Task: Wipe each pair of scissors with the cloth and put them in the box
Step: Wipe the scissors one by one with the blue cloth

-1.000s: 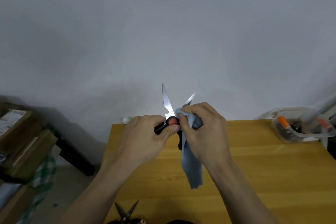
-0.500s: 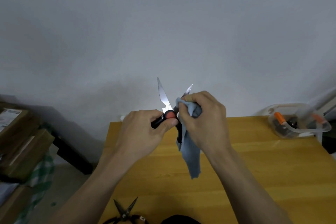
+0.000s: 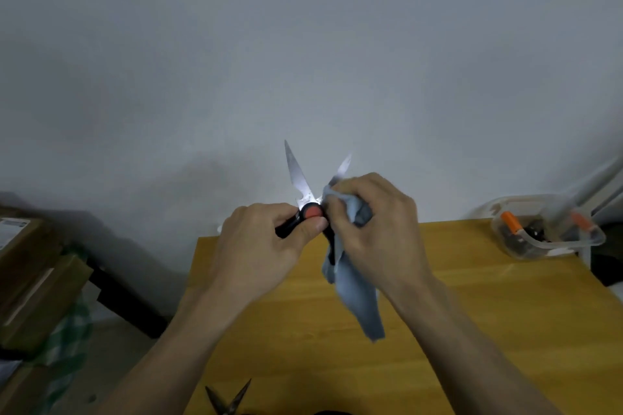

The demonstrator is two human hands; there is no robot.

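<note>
A pair of scissors [image 3: 298,178] with black handles and an orange-red pivot is held up above the wooden table [image 3: 472,313], blades spread and pointing up. My left hand [image 3: 259,246] grips its handle, thumb by the pivot. My right hand [image 3: 374,222] pinches a light blue cloth [image 3: 357,300] around the base of the right blade; the rest of the cloth hangs down. A second pair of scissors [image 3: 229,399] lies open at the table's near edge, partly cut off. The clear plastic box [image 3: 546,229] stands at the far right corner with orange-handled items inside.
Cardboard boxes [image 3: 30,273] and a green checked cloth [image 3: 67,333] sit on the floor to the left of the table. A grey wall rises right behind the table. A pale rod [image 3: 593,182] leans over the plastic box at the right edge.
Both hands and the scissors have stayed close to the same spot; my right hand with the cloth has shifted slightly along the right blade. The view has tilted a little.
</note>
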